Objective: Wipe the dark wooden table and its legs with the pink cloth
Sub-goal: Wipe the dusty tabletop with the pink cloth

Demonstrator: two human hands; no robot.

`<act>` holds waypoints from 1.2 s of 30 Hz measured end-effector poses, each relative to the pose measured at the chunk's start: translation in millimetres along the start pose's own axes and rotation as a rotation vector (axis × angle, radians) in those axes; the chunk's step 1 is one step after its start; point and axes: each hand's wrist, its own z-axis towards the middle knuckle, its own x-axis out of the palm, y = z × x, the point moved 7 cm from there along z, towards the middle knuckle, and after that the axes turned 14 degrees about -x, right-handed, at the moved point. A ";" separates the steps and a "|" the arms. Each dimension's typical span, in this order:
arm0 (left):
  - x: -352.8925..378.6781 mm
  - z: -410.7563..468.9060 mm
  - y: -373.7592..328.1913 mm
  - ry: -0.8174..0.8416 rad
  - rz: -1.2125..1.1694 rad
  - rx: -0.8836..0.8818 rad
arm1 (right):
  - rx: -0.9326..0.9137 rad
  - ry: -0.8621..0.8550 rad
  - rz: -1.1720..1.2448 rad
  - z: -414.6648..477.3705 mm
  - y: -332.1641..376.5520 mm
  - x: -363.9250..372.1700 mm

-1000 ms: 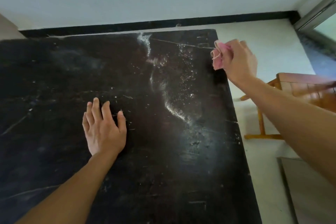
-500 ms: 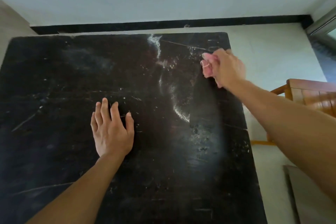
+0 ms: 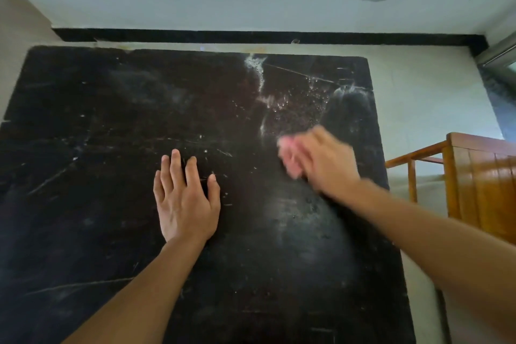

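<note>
The dark wooden table (image 3: 97, 232) fills most of the view, its top scratched and streaked with white dust and wet marks near the far middle. My right hand (image 3: 326, 165) is blurred with motion over the right-centre of the top and grips the crumpled pink cloth (image 3: 289, 155), which pokes out at its left side. My left hand (image 3: 185, 201) lies flat on the tabletop near the middle, fingers spread, holding nothing. The table's legs are hidden below the top.
A light wooden chair or small table (image 3: 474, 184) stands on the pale floor just right of the table. A white wall with a black skirting strip (image 3: 251, 36) runs behind the far edge. A door frame (image 3: 499, 53) shows at the upper right.
My right hand has swept the pink cloth from the far right corner toward me and leftward onto the tabletop. The wiped patch near that corner looks darker. My left hand stays put.
</note>
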 end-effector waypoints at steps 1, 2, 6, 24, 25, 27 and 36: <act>-0.5 -1.7 0.6 -0.002 -0.007 -0.001 | 0.152 0.004 -0.034 24.9 -31.7 -4.1; -0.6 -3.1 0.5 -0.004 -0.013 0.002 | 0.299 0.006 -0.033 45.5 -59.6 -12.3; -1.7 -0.6 -2.0 -0.023 -0.011 0.016 | 0.463 -0.125 0.009 70.8 -90.5 -48.6; -2.0 -1.6 -1.2 -0.051 0.022 0.039 | 0.070 -0.019 -0.002 72.7 -1.9 -28.1; -2.1 -1.3 -2.5 -0.058 0.027 0.046 | 0.009 -0.012 0.033 53.9 19.0 -31.8; -1.1 -1.5 -3.9 -0.046 0.036 0.043 | -0.159 0.084 0.109 10.2 65.7 -24.9; 0.9 -0.3 -1.0 -0.063 0.074 0.042 | 0.131 0.084 -0.078 111.9 -13.1 17.1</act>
